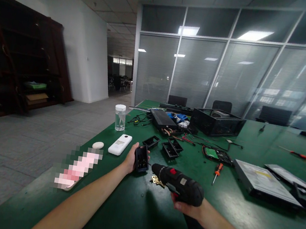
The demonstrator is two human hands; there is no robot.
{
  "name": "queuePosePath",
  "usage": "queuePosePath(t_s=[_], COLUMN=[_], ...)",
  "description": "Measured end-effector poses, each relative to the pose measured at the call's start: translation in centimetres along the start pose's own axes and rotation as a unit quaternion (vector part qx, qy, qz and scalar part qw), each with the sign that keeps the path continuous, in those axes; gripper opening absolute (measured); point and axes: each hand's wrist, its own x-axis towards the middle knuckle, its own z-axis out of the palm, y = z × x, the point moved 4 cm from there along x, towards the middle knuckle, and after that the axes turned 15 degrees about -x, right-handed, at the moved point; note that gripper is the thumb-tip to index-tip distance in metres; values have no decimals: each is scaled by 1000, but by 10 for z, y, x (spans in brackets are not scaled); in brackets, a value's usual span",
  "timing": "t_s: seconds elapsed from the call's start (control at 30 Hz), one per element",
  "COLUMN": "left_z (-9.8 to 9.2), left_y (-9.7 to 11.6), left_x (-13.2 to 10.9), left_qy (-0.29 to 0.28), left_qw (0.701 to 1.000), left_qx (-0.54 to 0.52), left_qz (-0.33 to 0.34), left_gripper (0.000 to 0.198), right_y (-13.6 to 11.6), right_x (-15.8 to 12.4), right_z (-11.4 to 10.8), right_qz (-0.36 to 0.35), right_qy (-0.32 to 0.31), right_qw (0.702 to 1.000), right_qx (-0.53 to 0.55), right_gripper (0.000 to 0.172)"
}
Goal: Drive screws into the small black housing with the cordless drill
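My left hand [131, 158] grips a small black plastic housing [142, 159], tilted so that its hollow inside faces me. In my right hand [184, 207] is a black cordless drill [178, 183] with red switches, its front end pointing left at the housing. Whether the bit touches the housing I cannot tell. Brass-coloured metal pieces [156, 180] lie on the table beneath the drill's nose. Just beyond my hands sit similar black housings, one on the left [151, 141] and a pair [169, 149] to its right.
On the green table [113, 209] stand a clear jar [120, 118], a white power bank [120, 144] and a pixelated phone [77, 172]. Rightward lie an orange screwdriver [217, 172], a green circuit board [211, 153] and a flat metal drive [266, 184]. A black case [217, 123] stands farther back.
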Motion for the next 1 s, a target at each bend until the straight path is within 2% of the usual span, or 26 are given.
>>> queuePosePath(t_s=[0.5, 1.0], left_z=[4, 4], left_y=[-1, -1], left_x=[-1, -1], left_qy=[15, 14], left_qw=[1000, 1000], left_qx=[0, -1], left_qz=[-8, -8], left_gripper=[54, 51], right_y=[-8, 0], right_x=[-1, 0], right_z=[0, 1], right_qz=[4, 6], right_qy=[-6, -8], right_qw=[1000, 1000], right_qx=[-17, 2], right_gripper=[30, 33])
